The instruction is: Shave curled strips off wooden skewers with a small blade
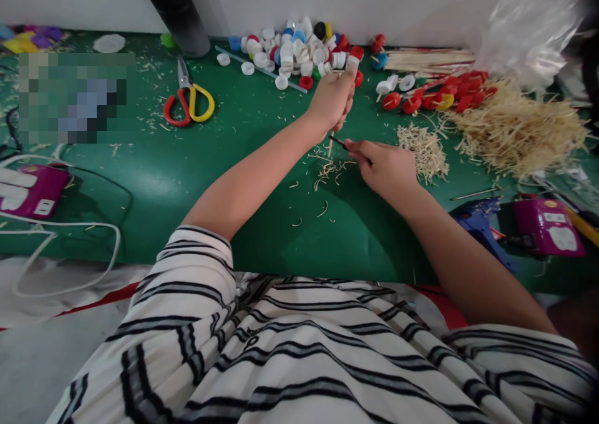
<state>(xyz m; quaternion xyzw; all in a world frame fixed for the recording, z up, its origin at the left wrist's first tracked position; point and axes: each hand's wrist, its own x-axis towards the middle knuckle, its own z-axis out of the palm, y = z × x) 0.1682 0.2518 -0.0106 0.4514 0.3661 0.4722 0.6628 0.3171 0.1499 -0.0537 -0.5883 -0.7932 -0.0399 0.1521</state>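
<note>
My left hand (331,99) is closed round a thin wooden stick (331,145), whose pale lower end pokes out beneath the fist. At the fist's upper side is a white cap (352,63); whether it is joined to the stick I cannot tell. Between thumb and fingers, my right hand (386,169) pinches a small dark blade (337,143), with its handle hidden in the grip. The blade's tip lies against or very near the stick. Below both hands, curled wood shavings (327,173) are scattered on the green table (271,224).
Plastic bottle caps (294,52) are heaped at the back, near a dark bottle (175,12). Scissors (187,99) lie left. Rightward are red caps on sticks (440,96), wood-shaving piles (519,127), a blue tool (482,227) and a purple box (547,224). A white cable (112,249) loops at left.
</note>
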